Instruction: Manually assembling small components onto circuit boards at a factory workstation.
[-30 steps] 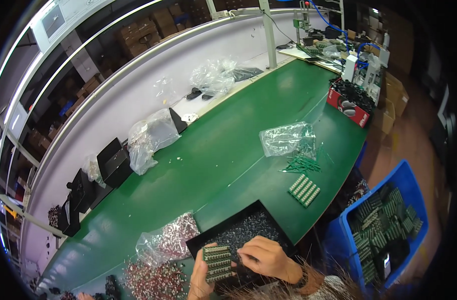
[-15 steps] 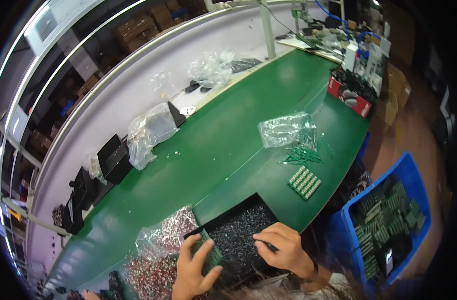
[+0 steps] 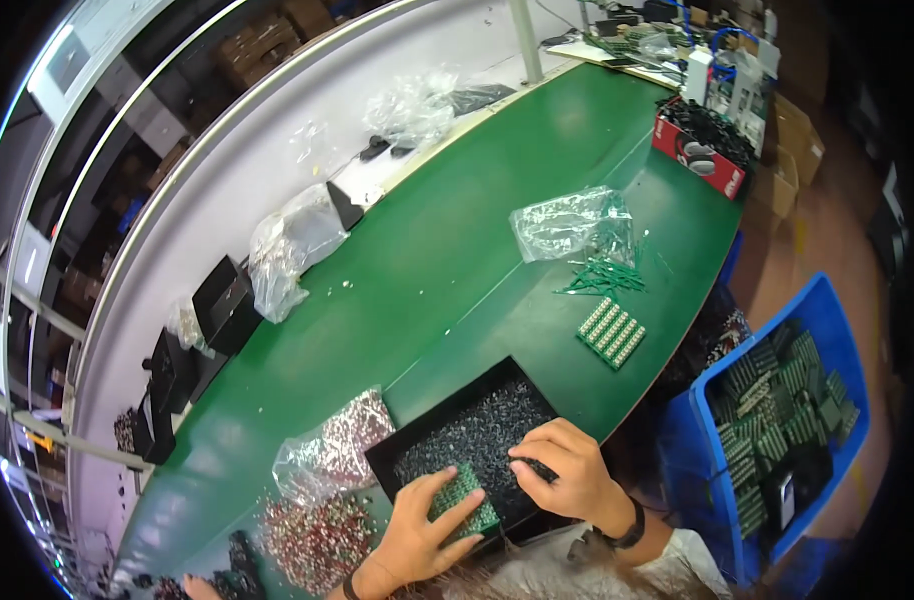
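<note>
A black tray full of small dark components lies on the bench in front of me. My left hand grips a green circuit board at the tray's near side, fingers lying across its face and the thumb near its lower edge. Over the tray's right side, my right hand is closed in a pinch. Something small and dark shows between its fingers, too hidden to name. Left of the tray spreads a heap of small red-and-white parts, beside a clear plastic bag of similar parts.
Farther right on the green bench lie a panel with white rows, green strips and a clear bag. A blue bin of boards stands at the right. Another person's fingers show at lower left.
The circuit board in my left hand has gone from steeply tilted to lying flatter, more over the tray. My right hand stays pinched and has shifted slightly. The whole view has moved a little.
</note>
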Demonstrator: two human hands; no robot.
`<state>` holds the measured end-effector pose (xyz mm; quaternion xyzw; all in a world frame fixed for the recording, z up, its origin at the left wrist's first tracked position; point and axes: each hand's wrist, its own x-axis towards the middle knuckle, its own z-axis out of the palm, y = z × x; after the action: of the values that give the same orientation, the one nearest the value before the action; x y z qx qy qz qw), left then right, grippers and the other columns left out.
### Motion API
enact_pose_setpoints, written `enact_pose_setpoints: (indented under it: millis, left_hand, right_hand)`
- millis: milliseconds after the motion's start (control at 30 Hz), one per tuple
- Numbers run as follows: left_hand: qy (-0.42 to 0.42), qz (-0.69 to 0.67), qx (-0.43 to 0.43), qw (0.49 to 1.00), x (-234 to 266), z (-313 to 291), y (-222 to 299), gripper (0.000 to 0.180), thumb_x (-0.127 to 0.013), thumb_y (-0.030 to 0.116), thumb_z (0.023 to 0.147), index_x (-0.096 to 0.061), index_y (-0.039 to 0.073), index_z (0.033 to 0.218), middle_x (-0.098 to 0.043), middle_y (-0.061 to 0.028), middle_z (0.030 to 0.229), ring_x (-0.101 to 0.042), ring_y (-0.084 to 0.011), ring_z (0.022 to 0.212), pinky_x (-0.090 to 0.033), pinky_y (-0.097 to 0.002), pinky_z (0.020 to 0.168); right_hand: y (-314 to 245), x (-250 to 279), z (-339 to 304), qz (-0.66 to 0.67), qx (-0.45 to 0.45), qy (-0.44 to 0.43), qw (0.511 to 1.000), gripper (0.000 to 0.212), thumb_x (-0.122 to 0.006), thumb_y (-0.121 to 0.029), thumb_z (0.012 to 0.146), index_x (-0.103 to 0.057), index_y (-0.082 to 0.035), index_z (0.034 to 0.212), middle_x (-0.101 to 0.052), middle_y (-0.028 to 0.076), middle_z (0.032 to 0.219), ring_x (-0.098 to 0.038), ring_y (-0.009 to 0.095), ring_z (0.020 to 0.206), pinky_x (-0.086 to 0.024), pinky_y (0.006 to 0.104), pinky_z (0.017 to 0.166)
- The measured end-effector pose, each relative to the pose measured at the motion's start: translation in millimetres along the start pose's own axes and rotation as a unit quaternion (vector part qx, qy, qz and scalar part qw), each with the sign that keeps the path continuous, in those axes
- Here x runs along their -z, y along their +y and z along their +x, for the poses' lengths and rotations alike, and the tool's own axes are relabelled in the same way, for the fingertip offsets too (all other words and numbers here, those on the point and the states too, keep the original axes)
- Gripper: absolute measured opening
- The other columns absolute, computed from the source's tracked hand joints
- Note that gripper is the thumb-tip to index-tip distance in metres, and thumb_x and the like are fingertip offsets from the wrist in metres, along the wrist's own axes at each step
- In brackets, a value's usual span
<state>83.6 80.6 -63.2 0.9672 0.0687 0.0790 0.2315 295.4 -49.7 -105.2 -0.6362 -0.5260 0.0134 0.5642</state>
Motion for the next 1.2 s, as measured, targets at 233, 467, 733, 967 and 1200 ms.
enact_pose_setpoints:
  millis: [233,467,733,967,1200]
  left_hand:
    - [0.113,0.005,0.074,0.991,-14,-29,-6,0.063,-0.088,0.028,0.071,-0.068,0.009,0.128,-0.045,-0.0269,0.143,-0.048,-0.0441,0.127,-0.04,-0.0514,0.106]
    - [0.163,0.042,0.098,0.981,-20,-43,-18,0.064,-0.091,0.025,0.066,-0.069,0.009,0.124,-0.044,-0.0258,0.145,-0.047,-0.0433,0.127,-0.039,-0.0537,0.106]
    - [0.137,-0.008,0.036,0.99,-21,-32,-22,0.061,-0.09,0.026,0.069,-0.069,0.009,0.124,-0.045,-0.0292,0.145,-0.048,-0.0456,0.129,-0.04,-0.0542,0.106]
    - [0.102,0.021,0.035,0.994,-9,-33,-8,0.052,-0.087,0.03,0.07,-0.068,0.008,0.112,-0.046,-0.0281,0.143,-0.047,-0.0457,0.131,-0.038,-0.0558,0.11]
    - [0.328,-0.145,0.057,0.932,-6,-42,-6,0.045,-0.088,0.018,0.066,-0.068,0.008,0.105,-0.046,-0.031,0.143,-0.049,-0.0502,0.129,-0.043,-0.0577,0.107]
  right_hand:
    - [2,-4,-3,0.015,0.005,0.009,1.0,0.014,-0.078,0.001,0.073,-0.073,-0.004,0.085,-0.067,0.008,0.084,-0.065,0.025,0.074,-0.053,0.0333,0.065]
    - [10,-7,-10,0.004,0.002,-0.01,1.0,0.013,-0.078,-0.005,0.076,-0.071,-0.005,0.087,-0.066,0.005,0.085,-0.065,0.023,0.075,-0.054,0.0334,0.066]
    - [11,-6,-5,0.007,0.002,-0.005,1.0,0.012,-0.078,-0.001,0.075,-0.072,-0.004,0.085,-0.067,0.008,0.083,-0.065,0.024,0.072,-0.053,0.0334,0.063]
    - [12,-8,-9,0.014,0.003,-0.006,1.0,0.011,-0.077,-0.005,0.077,-0.069,-0.006,0.084,-0.064,0.005,0.083,-0.064,0.024,0.072,-0.053,0.034,0.063]
    - [16,-3,-9,0.008,0.015,0.006,1.0,0.012,-0.077,-0.004,0.076,-0.069,-0.005,0.085,-0.064,0.006,0.082,-0.063,0.024,0.069,-0.052,0.0343,0.062]
